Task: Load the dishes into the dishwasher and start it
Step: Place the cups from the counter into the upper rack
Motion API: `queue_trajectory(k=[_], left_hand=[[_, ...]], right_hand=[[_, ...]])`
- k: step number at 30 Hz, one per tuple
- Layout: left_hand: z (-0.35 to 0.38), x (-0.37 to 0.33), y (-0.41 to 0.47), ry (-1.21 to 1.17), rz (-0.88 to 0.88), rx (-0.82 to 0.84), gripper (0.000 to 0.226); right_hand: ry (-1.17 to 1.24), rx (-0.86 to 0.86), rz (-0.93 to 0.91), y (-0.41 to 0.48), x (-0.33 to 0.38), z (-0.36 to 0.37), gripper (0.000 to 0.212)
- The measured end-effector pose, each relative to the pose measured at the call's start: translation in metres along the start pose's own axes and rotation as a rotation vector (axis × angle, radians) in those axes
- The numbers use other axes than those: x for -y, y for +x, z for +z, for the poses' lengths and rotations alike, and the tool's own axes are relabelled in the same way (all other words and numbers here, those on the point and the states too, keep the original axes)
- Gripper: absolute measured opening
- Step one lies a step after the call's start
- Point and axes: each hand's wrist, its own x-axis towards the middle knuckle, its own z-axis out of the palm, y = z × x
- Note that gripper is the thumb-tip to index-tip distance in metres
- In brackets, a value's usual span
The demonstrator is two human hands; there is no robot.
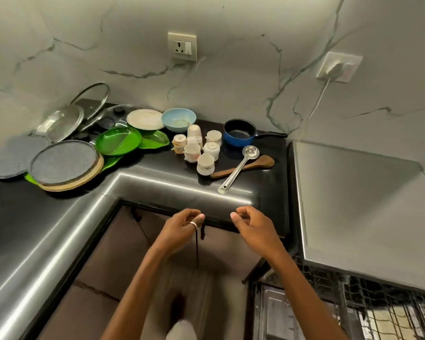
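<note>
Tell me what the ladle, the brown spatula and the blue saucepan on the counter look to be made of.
Ladle: apparently stainless steel, polished, with bright mirror-like glints along bowl and handle.
Brown spatula: looks like wood, matte brown with no shine.
Blue saucepan: probably coated metal, glossy blue outside, dark inside that suggests a non-stick lining, with a black handle that may be plastic.

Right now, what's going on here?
A person stands at a dark corner counter, both hands empty: left hand and right hand hover at its front edge. Cups, green plates, a blue saucepan and a ladle sit unloaded. The dishwasher rack shows at lower right.
</note>
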Motion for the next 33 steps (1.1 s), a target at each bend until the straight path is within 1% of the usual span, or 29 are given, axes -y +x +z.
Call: queue_trajectory(k=[5, 10, 13, 15, 19, 21, 23, 26, 27, 29, 31, 33], left_hand=[[-0.032, 0.006, 0.1, 0.016, -0.019, -0.027, 0.033], [-0.07, 0.012, 0.19, 0.048, -0.023, -0.097, 0.052], [-0.084, 0.02, 0.236, 0.124, 0.001, -0.113, 0.066], [-0.087, 0.026, 0.266, 0.14, 0.005, -0.09, 0.073], [-0.081, 0.036, 0.308, 0.1, 0.055, -0.054, 0.076], [-0.074, 0.037, 0.319, 0.06, 0.088, -0.051, 0.076], [-0.067, 0.035, 0.327, 0.029, 0.102, -0.05, 0.073], [-0.059, 0.04, 0.335, 0.026, 0.112, -0.055, 0.073], [-0.058, 0.042, 0.337, 0.028, 0.112, -0.06, 0.073], [-0.057, 0.047, 0.341, 0.027, 0.111, -0.066, 0.071], [-0.055, 0.051, 0.345, 0.048, 0.095, -0.078, 0.071], [-0.051, 0.053, 0.349, 0.082, 0.083, -0.09, 0.075]], right_hand=[[-0.057, -0.014, -0.012, 0.091, 0.03, 0.028, 0.046], [-0.139, -0.002, 0.049, 0.181, 0.056, 0.063, 0.059], [-0.207, -0.06, 0.069, 0.227, 0.061, 0.083, 0.074], [-0.211, -0.084, 0.115, 0.251, 0.062, 0.095, 0.087], [-0.195, -0.107, 0.187, 0.276, 0.058, 0.112, 0.106], [-0.18, -0.111, 0.202, 0.281, 0.053, 0.118, 0.11], [-0.15, -0.121, 0.205, 0.287, 0.05, 0.121, 0.105], [-0.087, -0.139, 0.184, 0.291, 0.046, 0.12, 0.08], [-0.061, -0.15, 0.18, 0.288, 0.047, 0.119, 0.075], [0.06, -0.215, 0.174, 0.281, 0.052, 0.112, 0.072], [0.224, -0.285, 0.206, 0.272, 0.056, 0.101, 0.074], [0.453, -0.327, 0.265, 0.263, 0.061, 0.09, 0.076]])
